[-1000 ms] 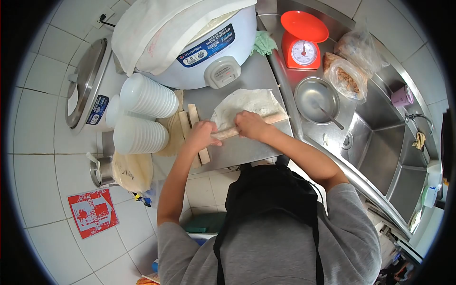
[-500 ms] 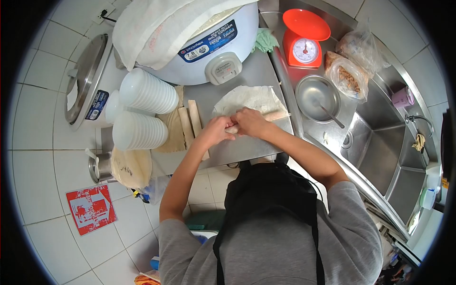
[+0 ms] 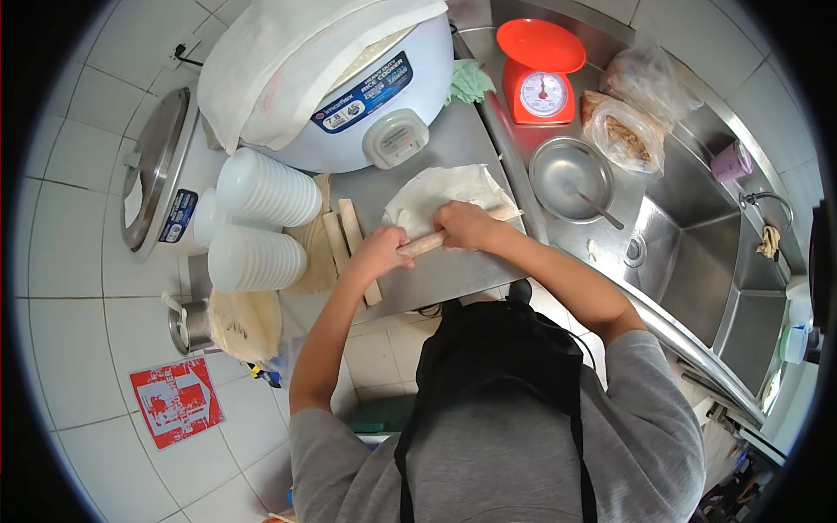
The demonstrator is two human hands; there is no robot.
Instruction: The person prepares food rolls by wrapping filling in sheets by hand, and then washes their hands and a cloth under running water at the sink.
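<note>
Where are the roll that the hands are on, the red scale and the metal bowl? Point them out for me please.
Roll (image 3: 424, 244): head view, on its uncovered upper surface.
Red scale (image 3: 542, 93): head view, on its front dial.
Metal bowl (image 3: 556, 177): head view, on its bare inner bottom.

A white rice cooker (image 3: 410, 105) with a blue label (image 3: 362, 94), draped in a white cloth (image 3: 283, 74), stands left of upper centre. A red, round-dialled kitchen scale (image 3: 540, 80) occupies the upper right. Far right, a purple cup (image 3: 731, 162) is near a curved metal tap (image 3: 751, 200); lower left, white tiles (image 3: 71, 344) bear a red-and-white sign (image 3: 177, 402).
</note>
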